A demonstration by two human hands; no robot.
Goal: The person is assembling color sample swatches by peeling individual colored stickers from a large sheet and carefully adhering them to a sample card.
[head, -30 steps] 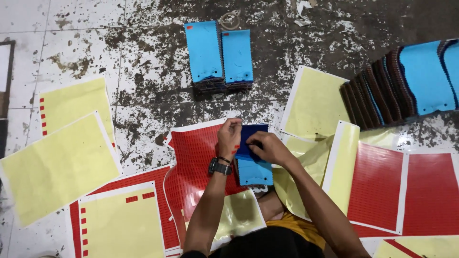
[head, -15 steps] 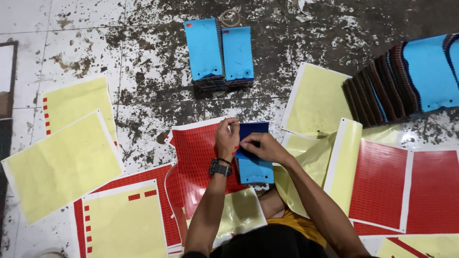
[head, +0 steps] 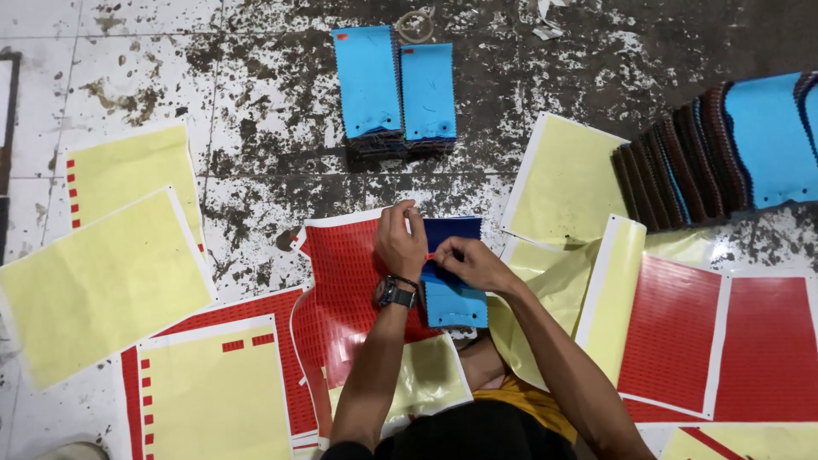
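The blue fabric swatch stack (head: 454, 281), lying on the red sticker sheet (head: 345, 281) on the floor, looks light and floppy, best pinned near its top edge, where the left hand (head: 400, 241) and right hand (head: 469, 262) meet, seemingly pinching a small red sticker.

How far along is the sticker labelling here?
Done: two blue swatch stacks set aside on the floor, each showing a small red sticker. In hand: left hand and right hand press a sticker onto a blue swatch bundle. Left: the fanned swatch row.

Red sticker (head: 429, 255) under fingers (head: 443, 253)
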